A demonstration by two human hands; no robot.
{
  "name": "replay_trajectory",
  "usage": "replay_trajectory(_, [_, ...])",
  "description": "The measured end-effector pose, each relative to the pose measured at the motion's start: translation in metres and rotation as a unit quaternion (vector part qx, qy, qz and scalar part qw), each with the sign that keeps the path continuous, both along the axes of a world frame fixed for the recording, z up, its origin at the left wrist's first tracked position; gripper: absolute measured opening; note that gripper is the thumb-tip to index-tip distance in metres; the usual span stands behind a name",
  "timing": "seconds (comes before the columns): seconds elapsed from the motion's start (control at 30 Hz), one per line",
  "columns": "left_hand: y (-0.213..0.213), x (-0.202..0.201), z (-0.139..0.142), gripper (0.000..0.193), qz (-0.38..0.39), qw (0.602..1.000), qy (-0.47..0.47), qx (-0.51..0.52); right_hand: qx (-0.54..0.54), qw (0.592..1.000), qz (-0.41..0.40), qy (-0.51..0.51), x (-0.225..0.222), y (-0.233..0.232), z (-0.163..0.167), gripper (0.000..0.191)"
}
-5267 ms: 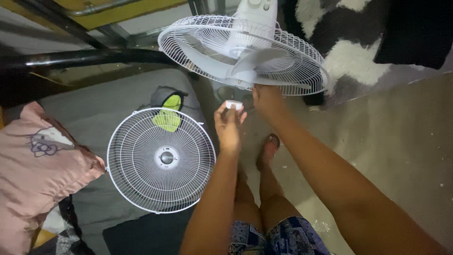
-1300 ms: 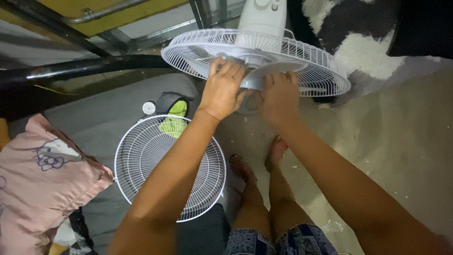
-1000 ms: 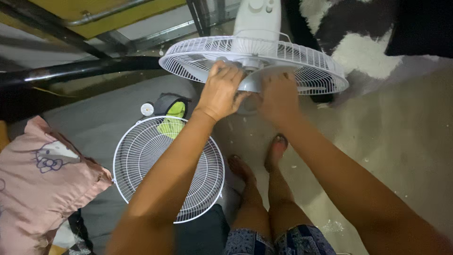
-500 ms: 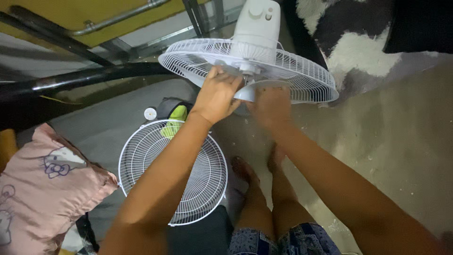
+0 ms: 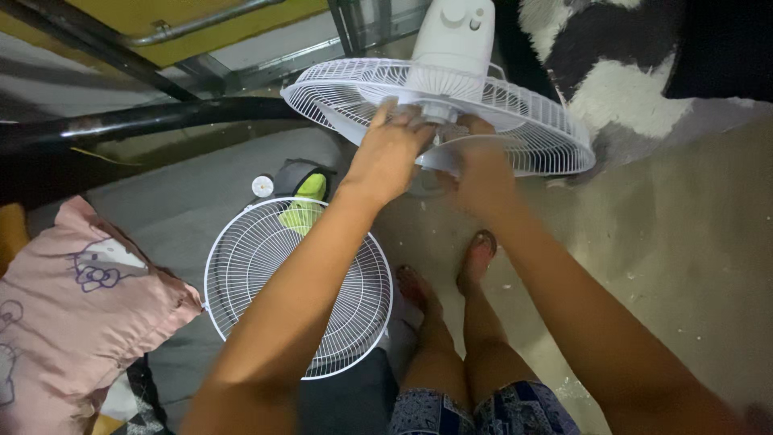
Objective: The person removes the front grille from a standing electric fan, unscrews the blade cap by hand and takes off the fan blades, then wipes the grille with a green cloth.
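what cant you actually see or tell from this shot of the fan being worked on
Head view only:
- Fan hub: covered by the left hand and right hand, so what the fingers grip cannot be told.
- Fan blade: blurred, shape unclear.
- Fan body: top cut off by the upper edge.
- Loose front grille on the floor: partly hidden by the left forearm.
- Pink pillow: cut off by the left edge.
- Small white cap: too small to identify.

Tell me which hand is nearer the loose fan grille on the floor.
Left. The left hand is at the fan's hub, its forearm crossing over the loose grille; the right hand is farther off to the other side.
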State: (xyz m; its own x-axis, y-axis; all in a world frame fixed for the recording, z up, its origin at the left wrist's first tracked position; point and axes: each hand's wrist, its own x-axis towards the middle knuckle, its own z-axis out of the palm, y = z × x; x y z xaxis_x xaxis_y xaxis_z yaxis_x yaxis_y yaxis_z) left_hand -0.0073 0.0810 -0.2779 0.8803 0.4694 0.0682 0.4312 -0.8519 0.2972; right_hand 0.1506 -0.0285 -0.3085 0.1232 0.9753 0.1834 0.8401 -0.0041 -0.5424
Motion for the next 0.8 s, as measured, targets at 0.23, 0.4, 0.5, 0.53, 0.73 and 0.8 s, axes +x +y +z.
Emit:
replay_trajectory(0.23, [0.005, 0.007, 0.009, 0.059, -0.006, 0.995, 0.094, -0.040, 0.003, 0.998, 0.056, 0.030, 0.013, 0.003, 0.007, 0.062])
replay_trajectory(0.4, [0.007, 0.010, 0.005, 0.052, -0.012, 1.000, 0.010, -0.013, 0.007, 0.997, 0.058, -0.047, 0.013, 0.009, 0.007, 0.066])
replay_trajectory(0.5, [0.007, 0.011, 0.002, 0.042, 0.018, 1.000, 0.010, -0.012, -0.031, 0.999, -0.025, 0.012, 0.008, 0.013, 0.004, 0.057])
replay_trajectory(0.53, [0.008, 0.011, 0.001, 0.037, 0.031, 0.999, 0.020, -0.019, -0.060, 0.995, -0.064, 0.056, 0.006, 0.013, 0.003, 0.052])
replay_trajectory(0.73, [0.011, 0.006, 0.001, 0.052, -0.002, 1.000, -0.005, 0.009, -0.172, 0.982, -0.076, 0.031, 0.004, 0.014, -0.006, 0.049])
replay_trajectory(0.8, [0.009, 0.013, 0.001, 0.036, 0.007, 0.997, 0.026, 0.066, -0.065, 0.997, -0.039, 0.035, 0.005, 0.013, -0.011, 0.058])
